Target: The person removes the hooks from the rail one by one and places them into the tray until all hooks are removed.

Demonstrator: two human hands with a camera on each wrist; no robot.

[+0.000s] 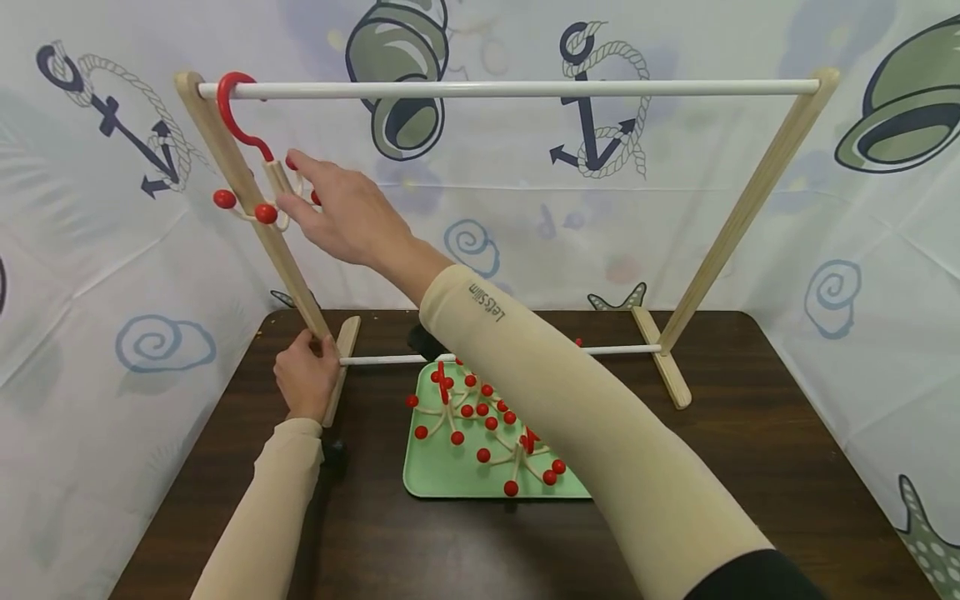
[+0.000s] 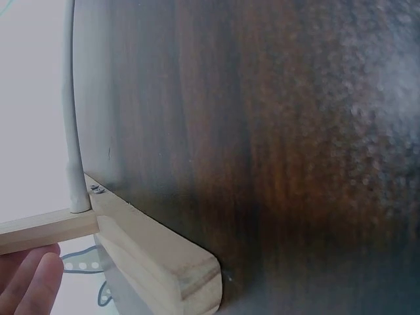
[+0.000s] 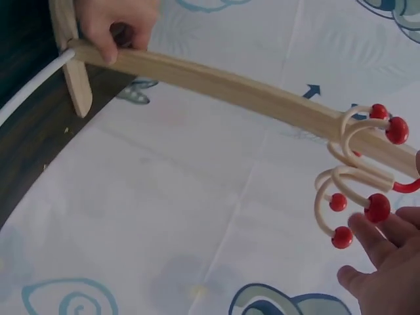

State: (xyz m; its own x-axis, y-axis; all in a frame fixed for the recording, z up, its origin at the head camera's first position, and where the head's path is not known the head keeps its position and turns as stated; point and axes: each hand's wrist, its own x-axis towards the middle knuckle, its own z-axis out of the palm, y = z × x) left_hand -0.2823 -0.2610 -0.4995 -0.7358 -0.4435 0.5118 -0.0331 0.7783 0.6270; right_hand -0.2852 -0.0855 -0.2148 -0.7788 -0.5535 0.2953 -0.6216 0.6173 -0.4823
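A hanger with a red hook point(image 1: 224, 104) hangs from the left end of the white top rod point(image 1: 510, 89). Its short wooden stem point(image 3: 371, 177) carries several curved pale arms tipped with red balls point(image 1: 266, 213). My right hand point(image 1: 345, 208) is beside the stem, and the right wrist view shows its fingers point(image 3: 373, 244) extended, fingertips right at one red ball. Low on the frame's left side, my left hand point(image 1: 306, 379) grips the wooden post point(image 1: 281, 258) just above its foot, thumb on one face and fingers on the other.
A green tray point(image 1: 450, 483) with several similar red-ball hangers point(image 1: 447, 408) lies on the dark wooden table point(image 1: 420, 550), partly hidden by my right forearm. Behind it runs the lower white rod point(image 1: 382, 360). The right post point(image 1: 750, 208) and patterned cloth point(image 1: 675, 250) stand beyond.
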